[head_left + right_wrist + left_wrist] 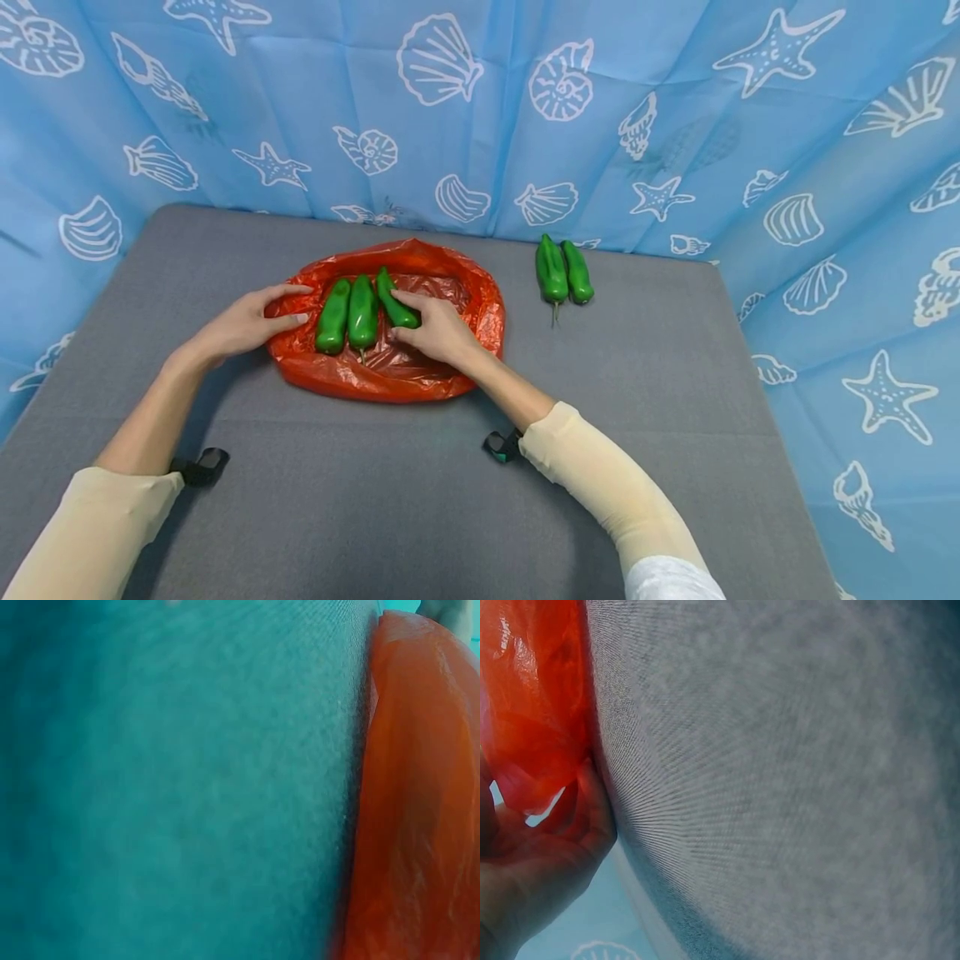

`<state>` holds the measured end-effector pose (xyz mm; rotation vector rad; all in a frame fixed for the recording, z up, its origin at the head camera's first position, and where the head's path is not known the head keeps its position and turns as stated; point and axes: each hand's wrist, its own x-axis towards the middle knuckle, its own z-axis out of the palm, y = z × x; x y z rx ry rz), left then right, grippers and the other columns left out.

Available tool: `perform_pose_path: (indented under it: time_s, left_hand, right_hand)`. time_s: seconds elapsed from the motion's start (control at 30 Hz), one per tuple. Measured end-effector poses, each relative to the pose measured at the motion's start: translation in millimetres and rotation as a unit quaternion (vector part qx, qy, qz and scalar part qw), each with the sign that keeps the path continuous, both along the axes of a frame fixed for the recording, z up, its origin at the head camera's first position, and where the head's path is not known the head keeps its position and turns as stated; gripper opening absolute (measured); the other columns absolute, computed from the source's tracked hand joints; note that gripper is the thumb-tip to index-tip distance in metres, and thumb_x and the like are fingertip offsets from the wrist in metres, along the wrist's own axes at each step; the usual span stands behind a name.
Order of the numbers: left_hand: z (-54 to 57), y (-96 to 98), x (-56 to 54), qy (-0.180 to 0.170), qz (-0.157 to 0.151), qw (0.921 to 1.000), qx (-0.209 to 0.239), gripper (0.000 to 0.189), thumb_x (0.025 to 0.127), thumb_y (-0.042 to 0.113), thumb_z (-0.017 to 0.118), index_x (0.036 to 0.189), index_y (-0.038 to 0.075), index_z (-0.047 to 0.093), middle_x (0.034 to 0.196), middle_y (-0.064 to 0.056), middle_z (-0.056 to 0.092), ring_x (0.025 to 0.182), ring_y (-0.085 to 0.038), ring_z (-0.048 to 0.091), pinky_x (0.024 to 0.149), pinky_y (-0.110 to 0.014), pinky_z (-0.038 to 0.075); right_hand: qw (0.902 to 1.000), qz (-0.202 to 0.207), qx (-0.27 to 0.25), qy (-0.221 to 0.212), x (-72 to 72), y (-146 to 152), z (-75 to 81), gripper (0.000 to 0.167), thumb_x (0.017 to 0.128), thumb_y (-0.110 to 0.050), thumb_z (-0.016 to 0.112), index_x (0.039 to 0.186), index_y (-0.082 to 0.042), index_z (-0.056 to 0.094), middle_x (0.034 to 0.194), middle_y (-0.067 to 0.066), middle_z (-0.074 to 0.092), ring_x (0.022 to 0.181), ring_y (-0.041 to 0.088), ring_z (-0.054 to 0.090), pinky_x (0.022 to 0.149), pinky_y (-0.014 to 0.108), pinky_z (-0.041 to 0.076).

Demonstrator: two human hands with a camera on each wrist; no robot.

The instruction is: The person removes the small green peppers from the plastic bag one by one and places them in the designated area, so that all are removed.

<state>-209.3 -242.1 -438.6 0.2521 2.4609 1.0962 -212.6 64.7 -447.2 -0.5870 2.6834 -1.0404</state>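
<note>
As two sleeved arms (622,487) stretch forward over a grey table (375,500), the right hand (438,329) pinches one green pepper (397,312) inside an open red bag (367,387), beside two more peppers (363,312); the left hand (251,321) spreads its fingers at the bag's left rim. Beyond, right, two other peppers (552,271) lie near the table's far edge, grey tabletop between them and the bag, before a blue curtain (510,158).

Green peppers (363,312) in red bag (337,380)

On the worktop (645,375), before a curtain (315,92): bag (337,379), three peppers (363,312) inside; to its right, slightly behind, two more peppers (552,271), perhaps touching each other.
</note>
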Motion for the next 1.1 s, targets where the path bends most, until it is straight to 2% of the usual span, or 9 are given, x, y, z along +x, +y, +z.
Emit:
perform_pose_path:
  time_s: [0.13,0.27,0.43,0.63,0.83,1.1]
  left_hand:
    - [-0.1,-0.9,0.0,-0.002,-0.004,1.0000,-0.005,0.067,0.100,0.043,0.057,0.154,0.009,0.034,0.159,-0.031,0.016,0.143,-0.053,0.015,0.109,-0.071,0.018]
    - [-0.5,-1.1,0.1,-0.004,-0.006,0.9999,-0.008,0.068,0.101,0.043,0.057,0.154,0.008,0.034,0.159,-0.032,0.017,0.143,-0.054,0.016,0.109,-0.071,0.020]
    - [-0.9,-0.6,-0.6,-0.004,-0.003,1.0000,-0.006,0.067,0.100,0.044,0.057,0.153,0.008,0.035,0.158,-0.031,0.019,0.143,-0.052,0.018,0.109,-0.070,0.021]
    - [1.7,1.4,-0.5,-0.002,-0.002,1.0000,-0.002,0.067,0.100,0.046,0.056,0.152,0.009,0.036,0.159,-0.030,0.019,0.144,-0.051,0.016,0.110,-0.070,0.019]
    - [2.2,1.4,-0.2,-0.003,-0.001,1.0000,0.003,0.066,0.100,0.045,0.057,0.152,0.009,0.037,0.159,-0.029,0.020,0.144,-0.051,0.017,0.111,-0.069,0.019]
    - [1.5,1.6,0.1,-0.007,0.002,0.9999,0.009,0.068,0.100,0.045,0.056,0.154,0.011,0.033,0.159,-0.029,0.020,0.144,-0.050,0.018,0.111,-0.068,0.020]
  right_hand:
    - [0.9999,-0.004,-0.012,-0.003,1.5,3,0.1,0.064,0.089,-0.024,0.075,0.147,-0.020,0.050,0.121,0.006,0.068,0.076,0.015,0.056,0.066,0.024,0.045]
    - [0.9990,-0.010,-0.038,-0.022,3.8,7,-0.3,0.063,0.089,-0.022,0.075,0.147,-0.021,0.050,0.095,0.007,0.068,0.059,0.012,0.057,0.055,0.023,0.047]
    - [0.9965,-0.018,-0.074,-0.034,6.8,12,0.4,0.062,0.089,-0.020,0.076,0.146,-0.021,0.052,0.082,0.008,0.067,0.050,0.012,0.060,0.049,0.027,0.052]
    - [0.9928,-0.023,-0.107,-0.049,9.0,16,4.9,0.062,0.089,-0.017,0.076,0.146,-0.021,0.052,0.083,0.010,0.067,0.052,0.020,0.064,0.049,0.029,0.053]
    - [0.9880,-0.027,-0.135,-0.069,10.3,21,9.7,0.061,0.089,-0.014,0.075,0.146,-0.021,0.052,0.094,0.014,0.066,0.055,0.028,0.068,0.050,0.033,0.056]
    - [0.9933,-0.044,-0.106,-0.010,11.5,31,13.7,0.057,0.087,-0.021,0.076,0.141,-0.023,0.058,0.089,0.006,0.067,0.058,0.013,0.056,0.053,0.025,0.048]
